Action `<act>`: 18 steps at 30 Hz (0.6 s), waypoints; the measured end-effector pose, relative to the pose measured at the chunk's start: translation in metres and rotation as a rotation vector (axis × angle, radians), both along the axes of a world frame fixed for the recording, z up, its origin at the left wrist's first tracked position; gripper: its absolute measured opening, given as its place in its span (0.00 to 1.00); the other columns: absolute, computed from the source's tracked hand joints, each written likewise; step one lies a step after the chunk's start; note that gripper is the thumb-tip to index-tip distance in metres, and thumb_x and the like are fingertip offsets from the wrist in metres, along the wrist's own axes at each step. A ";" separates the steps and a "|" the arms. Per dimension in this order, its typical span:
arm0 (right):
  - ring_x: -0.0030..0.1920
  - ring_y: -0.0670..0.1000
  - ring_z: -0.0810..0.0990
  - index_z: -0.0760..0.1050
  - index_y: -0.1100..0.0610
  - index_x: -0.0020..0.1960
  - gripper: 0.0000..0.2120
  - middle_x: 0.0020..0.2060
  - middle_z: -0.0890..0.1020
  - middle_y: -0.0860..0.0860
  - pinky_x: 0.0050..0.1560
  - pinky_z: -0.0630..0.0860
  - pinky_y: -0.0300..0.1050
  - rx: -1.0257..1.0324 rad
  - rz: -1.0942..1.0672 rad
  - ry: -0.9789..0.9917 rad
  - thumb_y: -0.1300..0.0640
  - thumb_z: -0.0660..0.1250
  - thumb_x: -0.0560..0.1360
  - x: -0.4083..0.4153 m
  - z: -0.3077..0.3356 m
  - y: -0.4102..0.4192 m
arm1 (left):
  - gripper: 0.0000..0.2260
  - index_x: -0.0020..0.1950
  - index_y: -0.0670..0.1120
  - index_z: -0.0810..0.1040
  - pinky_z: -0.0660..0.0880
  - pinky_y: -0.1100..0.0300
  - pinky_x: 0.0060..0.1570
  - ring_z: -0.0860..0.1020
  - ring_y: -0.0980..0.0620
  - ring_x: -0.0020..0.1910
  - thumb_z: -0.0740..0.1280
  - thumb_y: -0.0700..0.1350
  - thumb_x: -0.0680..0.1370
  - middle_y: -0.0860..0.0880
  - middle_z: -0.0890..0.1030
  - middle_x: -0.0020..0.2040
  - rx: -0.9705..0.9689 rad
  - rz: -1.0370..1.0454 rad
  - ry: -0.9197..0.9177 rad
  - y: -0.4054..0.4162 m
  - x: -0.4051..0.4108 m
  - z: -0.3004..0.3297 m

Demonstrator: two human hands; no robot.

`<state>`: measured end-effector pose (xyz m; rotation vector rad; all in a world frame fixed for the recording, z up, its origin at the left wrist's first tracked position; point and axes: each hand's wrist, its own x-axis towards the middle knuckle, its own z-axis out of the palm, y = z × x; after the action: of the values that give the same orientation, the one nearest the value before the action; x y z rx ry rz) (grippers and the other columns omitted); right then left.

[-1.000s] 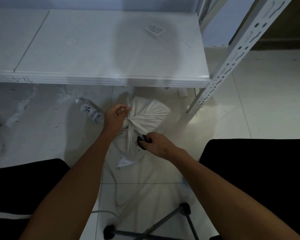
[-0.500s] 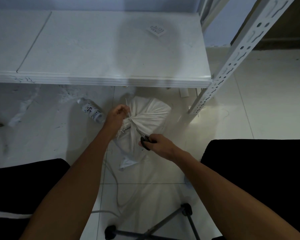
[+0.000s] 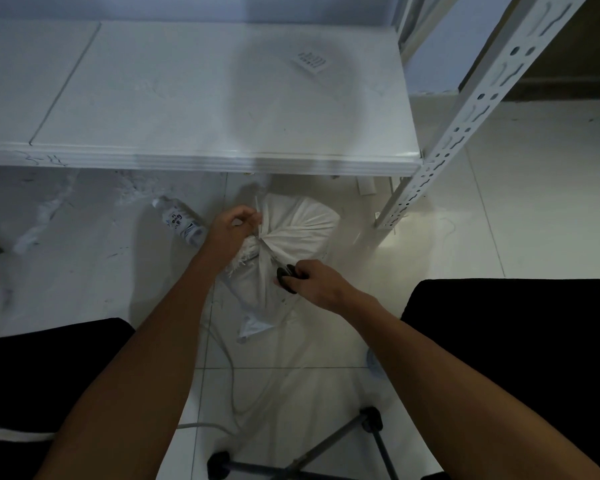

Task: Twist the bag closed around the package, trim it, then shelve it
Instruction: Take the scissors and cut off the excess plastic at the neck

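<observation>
Two hands work: left hand (image 3: pixel 230 230) pinches bag (image 3: pixel 298 226) neck; right hand (image 3: pixel 321 284) fingers grip scissors (image 3: pixel 284 275)

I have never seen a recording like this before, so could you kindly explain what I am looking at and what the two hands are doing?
There is no machine here: a person wears a camera on the head, so the single view looks forward and down at their own arms. On the tiled floor lies a white bag, gathered and twisted shut into a neck. The left hand pinches that neck, with frayed ends sticking out below it. The right hand grips black-handled scissors, whose blades point at the neck, apparently to trim it. Above is a white shelf on a slotted metal post, with a small label lying on it. A plastic bottle lies on the floor beside the left hand.
</observation>
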<state>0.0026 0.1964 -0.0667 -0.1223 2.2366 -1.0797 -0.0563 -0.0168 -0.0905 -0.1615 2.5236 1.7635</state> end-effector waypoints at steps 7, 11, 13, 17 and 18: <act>0.33 0.50 0.71 0.68 0.55 0.37 0.20 0.33 0.73 0.50 0.36 0.67 0.45 0.025 -0.007 0.044 0.40 0.67 0.74 -0.008 0.006 -0.002 | 0.10 0.40 0.52 0.79 0.73 0.67 0.39 0.75 0.62 0.34 0.69 0.39 0.77 0.61 0.81 0.35 -0.057 -0.107 0.052 0.006 -0.009 0.012; 0.33 0.49 0.70 0.68 0.55 0.37 0.19 0.32 0.72 0.49 0.36 0.66 0.45 -0.030 -0.044 -0.003 0.41 0.66 0.75 -0.003 0.002 -0.004 | 0.08 0.40 0.46 0.79 0.74 0.67 0.38 0.76 0.63 0.31 0.68 0.36 0.77 0.50 0.79 0.36 -0.008 -0.096 0.032 0.009 -0.005 0.011; 0.33 0.49 0.70 0.67 0.55 0.37 0.20 0.32 0.71 0.49 0.36 0.66 0.45 -0.024 -0.033 -0.003 0.40 0.66 0.75 -0.005 0.003 -0.005 | 0.08 0.39 0.51 0.80 0.74 0.64 0.40 0.76 0.62 0.32 0.69 0.40 0.77 0.51 0.78 0.35 0.006 -0.085 0.040 0.007 -0.004 0.009; 0.32 0.50 0.71 0.69 0.56 0.37 0.20 0.32 0.73 0.49 0.36 0.67 0.45 0.026 0.026 -0.003 0.40 0.66 0.74 -0.011 0.008 -0.008 | 0.13 0.36 0.62 0.81 0.75 0.58 0.41 0.77 0.57 0.33 0.70 0.44 0.74 0.53 0.78 0.35 -0.026 -0.080 0.077 0.005 -0.006 0.009; 0.32 0.50 0.71 0.69 0.55 0.37 0.20 0.31 0.73 0.49 0.36 0.67 0.45 0.035 0.031 -0.007 0.40 0.66 0.74 -0.011 0.008 -0.009 | 0.15 0.36 0.63 0.81 0.75 0.59 0.40 0.76 0.59 0.33 0.71 0.41 0.75 0.52 0.78 0.36 -0.040 -0.078 0.082 0.005 -0.006 0.009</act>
<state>-0.0087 0.1878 -0.0585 -0.1385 2.2391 -1.0227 -0.0626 -0.0114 -0.0811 0.0080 2.5839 1.7267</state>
